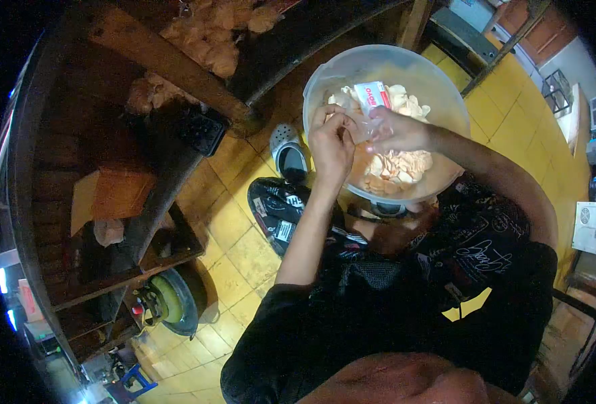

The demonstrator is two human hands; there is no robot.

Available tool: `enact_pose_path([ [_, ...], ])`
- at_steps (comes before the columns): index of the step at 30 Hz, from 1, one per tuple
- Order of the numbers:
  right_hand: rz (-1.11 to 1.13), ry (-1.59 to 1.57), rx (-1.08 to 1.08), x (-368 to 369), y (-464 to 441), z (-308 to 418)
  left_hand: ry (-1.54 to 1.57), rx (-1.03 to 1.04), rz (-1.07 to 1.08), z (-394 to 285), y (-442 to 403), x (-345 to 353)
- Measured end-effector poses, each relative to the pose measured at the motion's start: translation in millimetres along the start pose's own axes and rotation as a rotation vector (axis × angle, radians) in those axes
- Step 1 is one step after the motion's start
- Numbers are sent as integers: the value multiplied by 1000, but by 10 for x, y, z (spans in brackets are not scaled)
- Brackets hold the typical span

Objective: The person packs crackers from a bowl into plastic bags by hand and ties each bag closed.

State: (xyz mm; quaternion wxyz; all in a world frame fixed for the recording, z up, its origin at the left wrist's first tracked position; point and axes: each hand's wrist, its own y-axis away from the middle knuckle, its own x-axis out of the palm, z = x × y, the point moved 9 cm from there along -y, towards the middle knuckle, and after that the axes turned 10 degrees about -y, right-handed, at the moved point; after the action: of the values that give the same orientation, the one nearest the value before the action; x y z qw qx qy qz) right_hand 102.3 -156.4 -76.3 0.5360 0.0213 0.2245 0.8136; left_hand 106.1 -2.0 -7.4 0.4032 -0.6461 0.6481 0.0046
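My left hand [333, 138], at nine o'clock, has its thumb and fingertips pinched together on a clear plastic bag [362, 128], and my right hand [402, 131], at three o'clock, has thumb and fingers closed on its other side. The bag hangs between them over the middle of a wide translucent tub [442, 77]. A white-and-red printed label [373, 96] shows toward twelve o'clock; I can't tell whether it belongs to the bag. I'd judge the film light, limp and rather slippery, so the surest hold is a fingertip pinch on a doubled edge, one hand each side, since a lone grip would let it fold away. The pale slices [405, 167] at six o'clock look thin, perhaps brittle, and would want a loose scoop from beneath rather than a squeeze.
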Motion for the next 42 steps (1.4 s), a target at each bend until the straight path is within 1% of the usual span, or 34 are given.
enact_pose_path([
  [1, 28, -21, 95, 52, 13, -156, -1, 1, 1, 3, -2, -5],
  [3, 159, 615, -328, 294, -11, -57, -24, 26, -23, -24, -7, -6],
  [5, 189, 548, -331, 472, -67, -267, 25, 3, -32, 34, -21, 30],
  [7, 166, 829, -438, 664, -134, -362, 68, -15, -44, 40, -43, 36],
  [8, 280, 1036, -324, 775, -195, -589, 48, -21, -1, 31, -30, 53],
  [9, 273, 1030, -331, 807, -172, -484, 28, -23, 40, 20, -25, 64],
  [11, 622, 1025, -241, 1036, 8, -422, 18, -30, 48, 30, -45, 66],
  [12, 538, 1044, -227, 975, -23, -373, 16, -46, 51, 48, -54, 76],
  [13, 534, 1047, -229, 970, -68, -511, 15, -41, 49, 34, -55, 76],
  [14, 438, 925, -289, 952, -131, -570, 10, -90, 61, 64, -39, 91],
  [15, 341, 799, -345, 913, -122, -472, 5, -138, 76, 104, -18, 118],
  [16, 332, 800, -347, 893, -61, -477, 6, -129, 78, 81, -6, 117],
  [18, 435, 852, -330, 909, 73, -577, 36, -62, 18, 7, -32, 53],
  [19, 426, 845, -329, 894, 72, -584, 36, -56, 28, -30, -28, 49],
  [21, 481, 722, -132, 822, 38, -697, 24, -159, 112, 4, -13, 107],
  [22, 473, 718, -131, 762, 64, -673, 25, -152, 118, 22, -13, 127],
  [24, 475, 586, -443, 665, 253, -309, 22, -25, 80, 20, -12, 143],
  [25, 474, 586, -440, 596, 325, -206, 25, -26, 81, 81, 0, 179],
  [27, 259, 413, -275, 287, 290, -73, 3, -6, 100, 126, 10, 204],
  [28, 210, 390, -504, 203, 281, 62, -1, -11, 96, 127, 18, 185],
  [29, 213, 393, -506, 140, 275, 58, 11, -50, 142, 148, 24, 224],
  [30, 152, 287, -477, -15, 305, 152, 27, -86, 188, 147, 14, 266],
  [31, 90, 179, -445, -160, 342, 221, 30, -85, 186, 117, -2, 255],
  [32, 115, 14, -353, -205, 336, 231, 87, -117, 255, 108, 6, 304],
  [33, 111, 16, -352, -209, 379, 304, 144, -147, 325, 107, 27, 373],
  [34, 133, -206, -307, -217, 419, 366, 147, -140, 324, 96, 26, 393],
  [35, 153, -428, -262, -234, 443, 386, 270, -209, 384, 128, 54, 473],
  [36, 189, -484, -286, -209, 438, 414, 391, -280, 447, 121, 79, 536],
  [37, 185, -485, -293, -207, 459, 409, 388, -272, 449, 81, 75, 528],
  [39, 185, -507, -142, -138, 442, 270, 547, -311, 512, 16, 96, 575],
  [40, 222, -515, -111, -95, 398, 165, 544, -309, 512, -21, 111, 584],
  [41, 224, -515, -113, -94, 365, 131, 517, -250, 463, -94, 105, 563],
  [42, 202, -414, -105, -83, 341, 116, 491, -194, 414, -134, 97, 531],
])
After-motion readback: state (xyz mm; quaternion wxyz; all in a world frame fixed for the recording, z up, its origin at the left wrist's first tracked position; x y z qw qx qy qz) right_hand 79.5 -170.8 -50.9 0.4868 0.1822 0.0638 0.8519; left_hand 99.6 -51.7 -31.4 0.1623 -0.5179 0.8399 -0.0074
